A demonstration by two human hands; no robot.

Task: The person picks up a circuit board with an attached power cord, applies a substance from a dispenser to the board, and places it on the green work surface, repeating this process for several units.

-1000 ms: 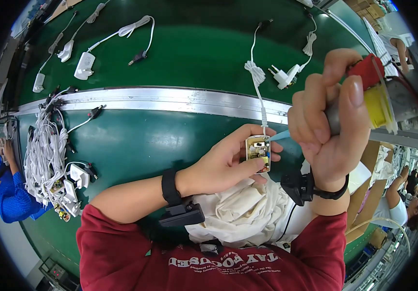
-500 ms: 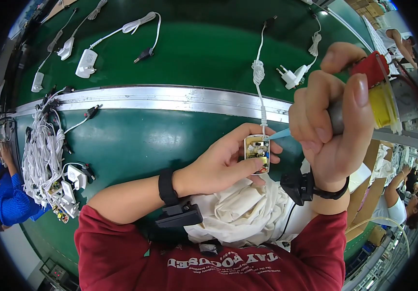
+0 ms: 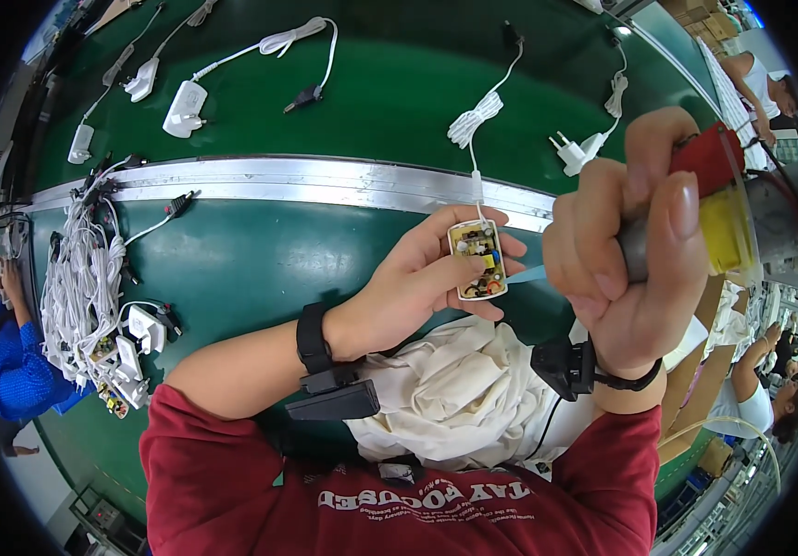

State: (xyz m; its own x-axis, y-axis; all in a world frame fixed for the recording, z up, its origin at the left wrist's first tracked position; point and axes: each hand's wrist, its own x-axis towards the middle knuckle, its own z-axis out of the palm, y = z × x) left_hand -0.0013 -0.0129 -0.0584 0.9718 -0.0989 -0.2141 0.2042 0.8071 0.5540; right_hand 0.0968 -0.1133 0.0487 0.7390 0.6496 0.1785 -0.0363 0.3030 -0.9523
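My left hand [image 3: 380,301] holds an opened white power adapter [image 3: 478,261], its circuit board facing up and my thumb lying across the parts. From the adapter's far end a white cord [image 3: 477,125], coiled midway, runs over the metal rail. Closed in a fist, my right hand [image 3: 626,250] grips a hand-held dispenser [image 3: 730,227] with a grey barrel, yellow band and red block. Its light-blue tapered tip [image 3: 530,274] points at the casing's near right edge; whether they touch I cannot tell.
Beyond the metal rail [image 3: 278,181], several white adapters with cords [image 3: 186,109] lie on a green surface. A heap of corded adapters [image 3: 84,287] is at left. White cloth [image 3: 459,389] is bunched before me. At right stands a cardboard box [image 3: 695,380]. Other people work at both sides.
My left hand has shifted the opened adapter slightly left and away from me. The blue tip has gone from the cord end to the near right edge. Adapters beyond the rail have moved right.
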